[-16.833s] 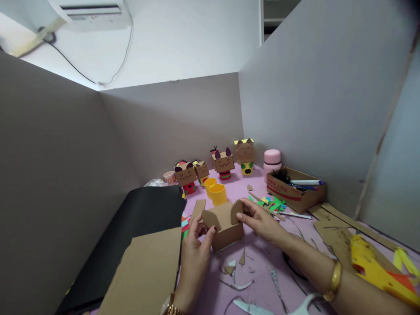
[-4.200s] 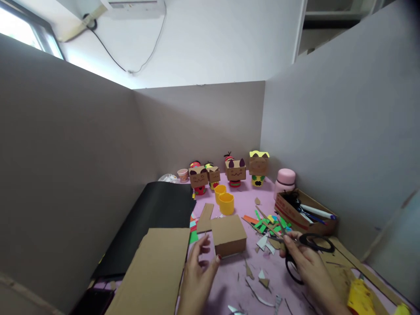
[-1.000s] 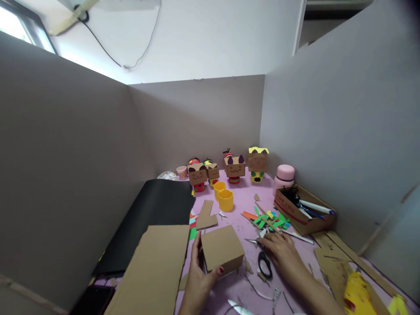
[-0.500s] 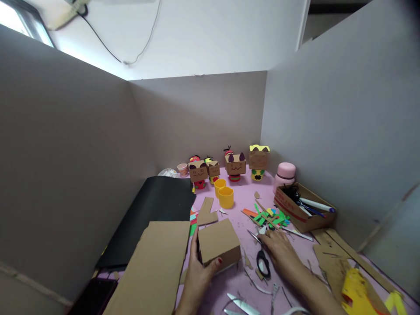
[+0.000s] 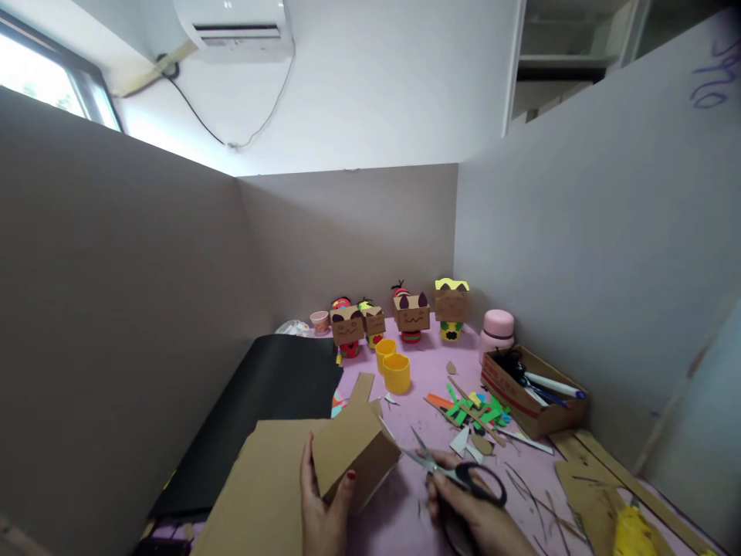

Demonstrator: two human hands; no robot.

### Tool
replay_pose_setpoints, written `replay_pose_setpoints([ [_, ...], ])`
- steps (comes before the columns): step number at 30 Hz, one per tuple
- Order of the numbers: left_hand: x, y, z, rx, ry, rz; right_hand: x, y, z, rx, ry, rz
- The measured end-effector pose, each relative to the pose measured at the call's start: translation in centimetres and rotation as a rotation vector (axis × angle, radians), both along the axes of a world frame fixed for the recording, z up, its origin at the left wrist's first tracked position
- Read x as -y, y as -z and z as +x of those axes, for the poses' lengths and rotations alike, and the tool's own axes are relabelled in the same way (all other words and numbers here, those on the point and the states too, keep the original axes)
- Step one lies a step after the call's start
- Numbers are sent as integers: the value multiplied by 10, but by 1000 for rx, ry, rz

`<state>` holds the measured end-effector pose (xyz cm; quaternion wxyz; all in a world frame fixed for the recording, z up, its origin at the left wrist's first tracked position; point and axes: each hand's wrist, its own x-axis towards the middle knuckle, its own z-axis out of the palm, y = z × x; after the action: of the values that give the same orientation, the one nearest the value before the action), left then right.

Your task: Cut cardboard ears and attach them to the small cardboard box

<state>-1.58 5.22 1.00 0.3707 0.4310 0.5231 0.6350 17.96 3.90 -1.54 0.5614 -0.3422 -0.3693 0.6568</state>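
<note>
My left hand (image 5: 324,510) grips a small brown cardboard box (image 5: 354,454), lifted and tilted over the near part of the pink table (image 5: 422,371). My right hand (image 5: 468,517) holds black-handled scissors (image 5: 457,471) just right of the box, their blades pointing left toward it. A large flat cardboard sheet (image 5: 260,494) lies under and left of the box.
Several cardboard-head figures (image 5: 412,313) stand at the back beside two yellow cups (image 5: 396,372) and a pink jar (image 5: 496,330). A cardboard tray of pens (image 5: 536,390) sits right. Coloured paper scraps (image 5: 475,408), black sheet (image 5: 266,394), grey partition walls around.
My right hand has picked the scissors up off the table. My left hand has lifted and tilted the box toward me and to the left.
</note>
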Motion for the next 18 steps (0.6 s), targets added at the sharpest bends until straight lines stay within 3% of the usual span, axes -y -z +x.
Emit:
replay_pose_setpoints([
  [3, 0, -2, -6, 8, -19, -1, 2, 2, -13, -92, -8, -60],
  [7, 1, -7, -7, 15, 58, 14, -3, -6, 4, -65, 293, -85],
  [11, 5, -3, 2, 49, 197, 54, -10, -20, 34, 194, 465, -1],
  [18, 5, 13, 14, 66, 435, 0, -12, -23, 57, 711, 535, -15],
])
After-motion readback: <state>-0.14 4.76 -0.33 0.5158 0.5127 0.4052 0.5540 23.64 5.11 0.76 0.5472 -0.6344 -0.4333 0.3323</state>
